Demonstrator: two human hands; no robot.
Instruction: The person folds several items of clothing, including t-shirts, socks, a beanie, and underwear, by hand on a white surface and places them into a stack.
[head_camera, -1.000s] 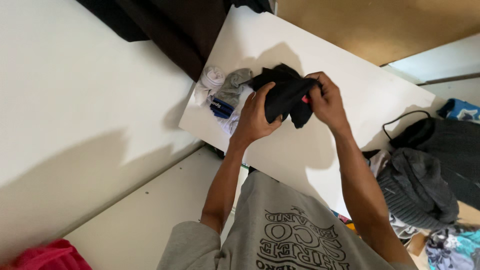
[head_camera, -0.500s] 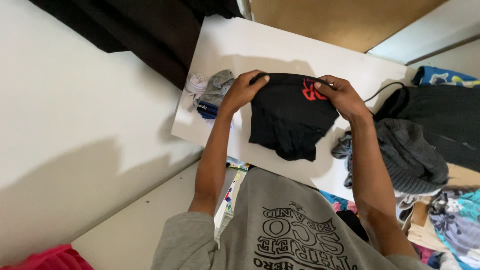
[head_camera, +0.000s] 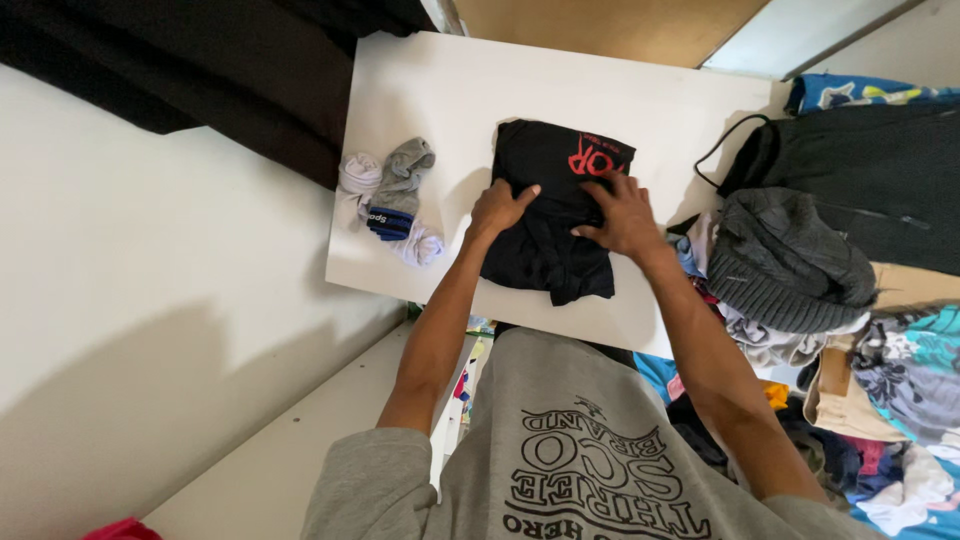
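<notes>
White flat table (head_camera: 460, 90) carries everything, with a dark cloth hanging past its far left corner. Near the table's left edge lies a small heap of balled socks (head_camera: 392, 198), white and grey with one blue band, well apart from the hands. Toward the middle of the table sits a black folded garment with red print (head_camera: 560, 190), its printed end toward the far edge and its loose end reaching the near edge. The left hand (head_camera: 497, 208) rests flat on the garment's left side, fingers spread and released, grasping nothing. The right hand (head_camera: 622, 215) presses flat on its right side just below the red print, also spread and unclenched. Just beside the right hand, at the table's right edge, a grey knitted ribbed garment (head_camera: 790, 265) bulges over the edge. Behind it lies a black jacket with a thin cord (head_camera: 870, 180) looping onto the table, and a jumble of coloured clothes (head_camera: 900, 400) crowds the near right corner.
</notes>
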